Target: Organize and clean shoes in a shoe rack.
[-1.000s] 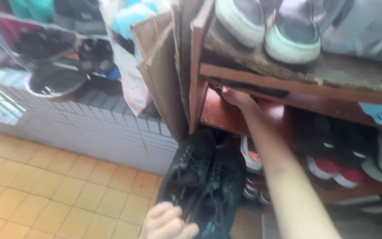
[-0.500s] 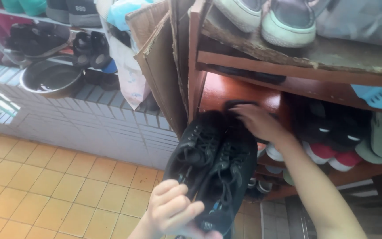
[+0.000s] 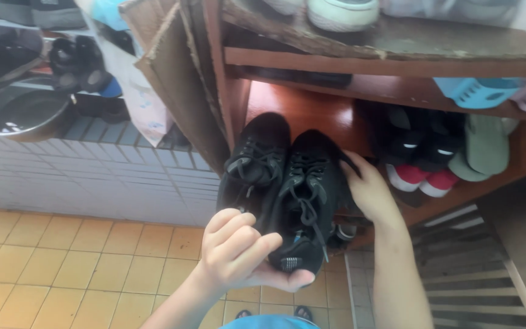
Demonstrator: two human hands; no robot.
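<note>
Head view: a red-brown wooden shoe rack (image 3: pixel 312 113) takes a pair of black lace-up trainers (image 3: pixel 287 183), toes at its shelf. Left hand (image 3: pixel 238 253) fingers clamp the heels; right hand (image 3: pixel 369 189), fingers loosely curled, steadies one side. Best kept level, together.

Reddish wooden shoe rack (image 3: pixel 312 109): dark red-soled shoes (image 3: pixel 418 161) and green slippers (image 3: pixel 485 146) lie on its shelf.

Pair of laced shoes (image 3: pixel 281 183): toes over the front left corner of the middle shelf (image 3: pixel 312 113), heels toward the floor. Sneakers (image 3: pixel 418 161) further right on that shelf. Cardboard sheet (image 3: pixel 181 79) against the rack's left side. Metal basin (image 3: pixel 19 113) on the ledge, far left.
</note>
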